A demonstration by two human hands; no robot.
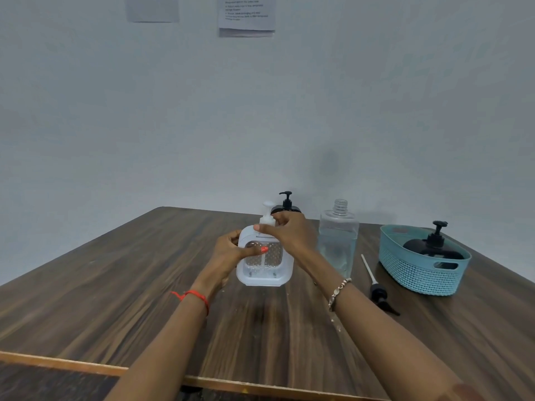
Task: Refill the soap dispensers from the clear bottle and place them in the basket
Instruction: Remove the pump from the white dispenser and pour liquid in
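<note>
Two bare arms reach in from the bottom, over the front edge of a brown wooden bench. One wrist has a red thread on it, and the other has a bead bracelet.

Both hands meet at a white soap dispenser in the middle of the bench. The left hand grips its body from the left side, with the thumb lying across the clear front. The right hand has its fingers curled round the neck of the white pump on top and pinches it. It is hard to tell if the bottom of the white soap dispenser touches the bench.

To the right of the white soap dispenser, and a bit nearer, a loose black pump with a long thin tube lies flat on the bench. Further right of that sits a blue basket with holes in its sides. A black soap dispenser stands inside it.

Just right of the white soap dispenser, between it and the basket, stands the clear bottle. It has no cap and is about half full of clear liquid.

Right behind the white soap dispenser is a second black dispenser, partly hidden by the right hand.

Far behind, on the pale wall, hang sheets of paper with small writing.
</note>
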